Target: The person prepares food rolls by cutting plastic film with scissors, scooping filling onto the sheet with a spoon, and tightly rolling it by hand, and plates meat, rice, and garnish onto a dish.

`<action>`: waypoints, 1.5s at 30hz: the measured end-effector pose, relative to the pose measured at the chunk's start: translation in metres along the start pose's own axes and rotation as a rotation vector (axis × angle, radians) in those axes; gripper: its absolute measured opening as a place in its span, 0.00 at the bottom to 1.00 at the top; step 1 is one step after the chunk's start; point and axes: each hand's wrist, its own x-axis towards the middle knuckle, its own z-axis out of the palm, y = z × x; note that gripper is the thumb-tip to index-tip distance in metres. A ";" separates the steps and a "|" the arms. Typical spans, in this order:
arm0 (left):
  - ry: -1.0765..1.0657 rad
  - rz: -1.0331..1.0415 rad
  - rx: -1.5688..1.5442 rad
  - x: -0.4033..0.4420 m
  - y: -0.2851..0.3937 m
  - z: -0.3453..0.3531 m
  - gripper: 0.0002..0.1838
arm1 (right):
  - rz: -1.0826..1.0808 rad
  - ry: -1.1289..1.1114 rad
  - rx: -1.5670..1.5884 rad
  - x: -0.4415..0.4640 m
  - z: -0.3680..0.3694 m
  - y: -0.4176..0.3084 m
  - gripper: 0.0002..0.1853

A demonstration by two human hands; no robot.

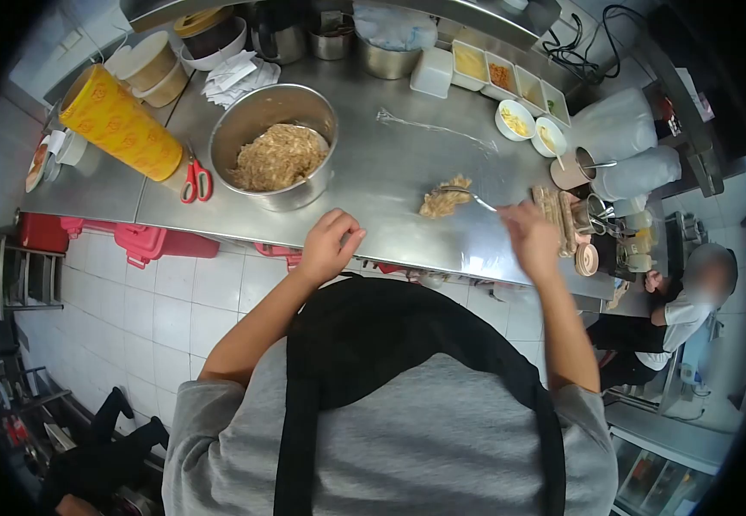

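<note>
My right hand [529, 236] is closed on the handle of a metal spoon [479, 202]. The spoon's head rests in a small mound of shredded brown food [443, 203] on the steel counter. Around the mound lies a sheet of clear plastic film [437, 125], its crumpled far edge catching the light. By the counter's front edge, my left hand [330, 245] is loosely curled and nothing shows in it. Beyond it stands a large steel pot [291, 199] with a heap of the same shredded food [280, 157] inside.
Red scissors [196, 182] and a yellow patterned roll [122, 122] lie left of the pot. Two small white bowls [514, 120] and several ingredient tubs [502, 76] stand at the back right. A co-worker [691, 301] is at the far right; another person [102, 464] is at lower left.
</note>
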 end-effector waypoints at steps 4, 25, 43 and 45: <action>0.057 0.112 0.127 0.014 -0.003 0.018 0.08 | 0.195 0.064 0.086 -0.021 0.024 -0.004 0.08; 0.096 0.120 0.376 0.017 -0.006 0.037 0.11 | 0.178 0.009 0.172 -0.020 0.037 0.027 0.06; 0.094 0.121 0.368 0.015 -0.010 0.035 0.11 | 0.145 -0.027 0.095 -0.011 0.050 0.001 0.05; 0.106 0.159 0.363 0.015 -0.009 0.035 0.11 | 0.191 -0.010 0.098 -0.009 0.050 0.008 0.05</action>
